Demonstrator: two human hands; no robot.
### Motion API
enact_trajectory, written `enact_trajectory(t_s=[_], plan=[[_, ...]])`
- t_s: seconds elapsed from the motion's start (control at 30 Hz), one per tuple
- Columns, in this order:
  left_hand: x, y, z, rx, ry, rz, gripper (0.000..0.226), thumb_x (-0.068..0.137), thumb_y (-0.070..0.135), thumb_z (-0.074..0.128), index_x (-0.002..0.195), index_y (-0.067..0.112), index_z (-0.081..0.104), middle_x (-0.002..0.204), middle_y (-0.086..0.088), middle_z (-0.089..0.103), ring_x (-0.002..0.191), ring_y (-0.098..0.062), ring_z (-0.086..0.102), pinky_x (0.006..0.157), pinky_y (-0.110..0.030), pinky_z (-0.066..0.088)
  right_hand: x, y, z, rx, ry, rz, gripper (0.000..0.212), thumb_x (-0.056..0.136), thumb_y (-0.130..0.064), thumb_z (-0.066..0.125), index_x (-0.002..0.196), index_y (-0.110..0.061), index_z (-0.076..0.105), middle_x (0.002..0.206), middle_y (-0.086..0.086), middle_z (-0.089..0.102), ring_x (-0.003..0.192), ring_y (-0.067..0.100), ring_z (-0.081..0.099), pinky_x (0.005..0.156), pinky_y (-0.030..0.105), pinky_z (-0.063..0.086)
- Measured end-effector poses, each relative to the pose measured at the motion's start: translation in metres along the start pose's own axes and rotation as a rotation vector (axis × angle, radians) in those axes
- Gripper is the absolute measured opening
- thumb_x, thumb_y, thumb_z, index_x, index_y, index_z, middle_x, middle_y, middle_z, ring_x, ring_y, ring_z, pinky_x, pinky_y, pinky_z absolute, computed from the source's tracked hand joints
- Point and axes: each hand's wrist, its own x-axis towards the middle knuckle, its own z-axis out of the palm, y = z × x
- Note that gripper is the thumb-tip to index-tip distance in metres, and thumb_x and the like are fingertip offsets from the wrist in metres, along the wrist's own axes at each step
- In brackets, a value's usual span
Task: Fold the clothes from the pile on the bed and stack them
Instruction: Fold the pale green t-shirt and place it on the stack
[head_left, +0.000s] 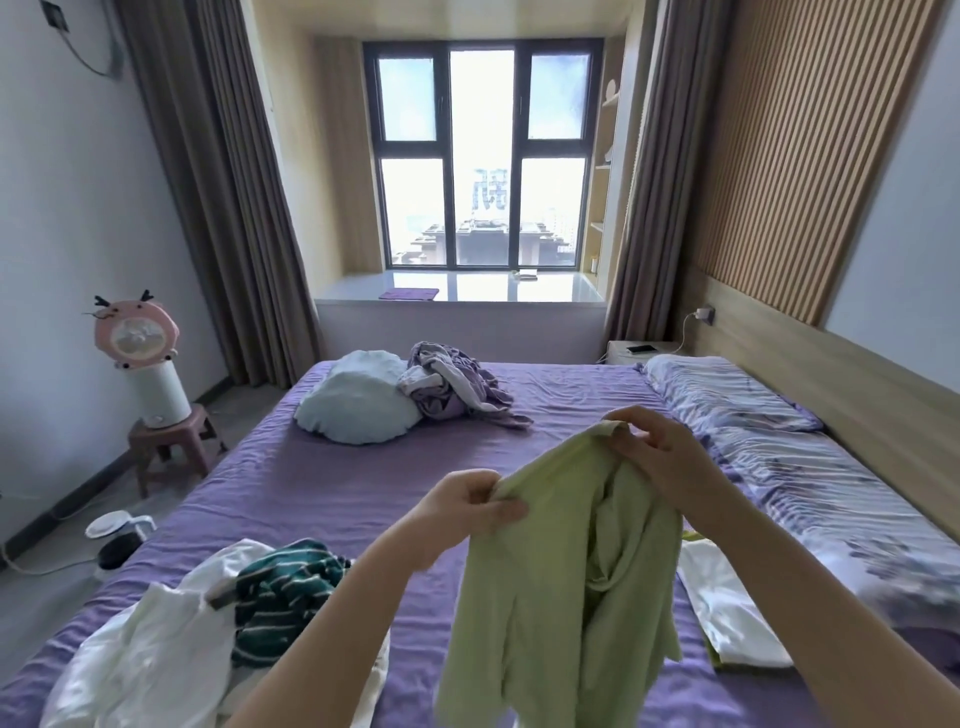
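Pale green garment (561, 597), crumpled, hanging below both grips: left hand (467, 506) and right hand (657, 457) each clamped on its top edge.

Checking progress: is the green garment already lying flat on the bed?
No, both hands, left hand and right hand, hold the green garment up, hanging above the bed.

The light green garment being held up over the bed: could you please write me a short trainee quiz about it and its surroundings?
1. True or false: both hands pinch the light green garment.
2. Which striped item lies in the unfolded pile: A red scarf, B dark green striped top, C blue towel?
3. Fill in: the bed sheet is ____.

Key: 1 true, left hand and right hand each grip its top edge. 2 B. 3 purple.
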Motion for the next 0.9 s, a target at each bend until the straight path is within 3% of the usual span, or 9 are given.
enact_trajectory(t_s=[0.1, 0.2, 0.33, 0.43, 0.57, 0.63, 0.7, 0.8, 0.9], plan=[[-0.001, 0.002, 0.002, -0.028, 0.141, 0.064, 0.009, 0.088, 0.01, 0.066, 0.083, 0.003, 0.063, 0.074, -0.003, 0.055, 0.067, -0.015, 0.05, 0.061, -0.027, 0.042, -0.007, 0.007, -0.004, 0.044, -0.031, 0.023, 0.013, 0.09, -0.032, 0.06, 0.081, -0.028, 0.067, 0.069, 0.004, 0.062, 0.066, 0.016, 0.053, 0.066, 0.032, 0.043], [0.001, 0.008, 0.011, -0.052, 0.185, 0.098, 0.012, 0.088, 0.015, 0.066, 0.098, 0.022, 0.067, 0.083, 0.003, 0.063, 0.071, -0.009, 0.058, 0.064, -0.02, 0.05, -0.012, 0.007, -0.005, 0.076, -0.033, 0.035, 0.017, 0.09, -0.032, 0.061, 0.077, -0.022, 0.067, 0.066, -0.001, 0.063, 0.062, 0.013, 0.056, 0.063, 0.029, 0.045], [0.005, 0.017, 0.022, 0.048, 0.238, 0.152, 0.011, 0.079, 0.019, 0.076, 0.086, 0.025, 0.069, 0.075, 0.01, 0.066, 0.065, -0.004, 0.057, 0.063, -0.019, 0.048, -0.014, 0.006, -0.01, 0.005, -0.03, 0.002, 0.015, 0.09, -0.032, 0.06, 0.081, -0.025, 0.069, 0.068, -0.005, 0.067, 0.063, 0.009, 0.06, 0.067, 0.03, 0.048], [0.013, 0.027, 0.025, 0.166, 0.337, 0.233, 0.016, 0.084, 0.015, 0.071, 0.074, 0.027, 0.071, 0.078, 0.004, 0.063, 0.07, -0.003, 0.054, 0.067, -0.018, 0.044, -0.01, 0.005, -0.016, -0.036, -0.07, -0.016, 0.015, 0.09, -0.033, 0.06, 0.08, -0.025, 0.068, 0.067, -0.002, 0.063, 0.063, 0.011, 0.056, 0.067, 0.032, 0.045], [0.023, 0.052, 0.036, 0.035, 0.311, 0.266, 0.016, 0.091, 0.007, 0.06, 0.087, 0.018, 0.071, 0.08, 0.008, 0.065, 0.069, 0.005, 0.054, 0.066, -0.008, 0.043, -0.002, -0.001, -0.023, -0.058, -0.094, -0.048, 0.024, 0.09, -0.031, 0.06, 0.067, -0.031, 0.064, 0.057, -0.01, 0.051, 0.056, 0.007, 0.046, 0.058, 0.026, 0.037], [0.029, 0.06, 0.037, 0.112, 0.261, 0.26, 0.005, 0.087, 0.012, 0.067, 0.09, 0.014, 0.071, 0.081, 0.006, 0.066, 0.07, 0.005, 0.055, 0.068, -0.009, 0.044, 0.003, -0.003, -0.029, -0.092, -0.081, -0.057, 0.026, 0.09, -0.033, 0.062, 0.064, -0.033, 0.063, 0.055, -0.011, 0.049, 0.055, 0.007, 0.045, 0.056, 0.025, 0.036], [0.032, 0.065, 0.036, 0.278, 0.24, 0.274, 0.015, 0.078, 0.018, 0.077, 0.087, 0.007, 0.071, 0.078, 0.003, 0.061, 0.069, -0.002, 0.052, 0.068, -0.017, 0.043, 0.007, -0.001, -0.037, -0.151, -0.089, -0.077, 0.024, 0.087, -0.034, 0.064, 0.063, -0.032, 0.064, 0.055, -0.011, 0.051, 0.054, 0.007, 0.045, 0.056, 0.025, 0.036], [0.035, 0.07, 0.026, 0.314, 0.302, 0.303, 0.014, 0.076, 0.016, 0.078, 0.074, 0.005, 0.07, 0.058, 0.015, 0.052, 0.056, 0.002, 0.042, 0.056, -0.012, 0.034, 0.009, 0.006, -0.052, -0.297, -0.145, -0.132, 0.009, 0.079, -0.033, 0.073, 0.078, -0.034, 0.065, 0.081, -0.011, 0.064, 0.075, 0.004, 0.057, 0.069, 0.018, 0.041], [0.037, 0.069, 0.007, 0.355, 0.406, 0.291, 0.007, 0.08, 0.014, 0.075, 0.074, 0.012, 0.071, 0.051, 0.018, 0.054, 0.052, 0.006, 0.046, 0.054, -0.009, 0.034, 0.007, 0.017, -0.07, -0.614, -0.248, -0.139, 0.04, 0.071, -0.044, 0.077, 0.103, -0.027, 0.059, 0.095, -0.011, 0.053, 0.079, -0.004, 0.05, 0.066, 0.002, 0.033]])
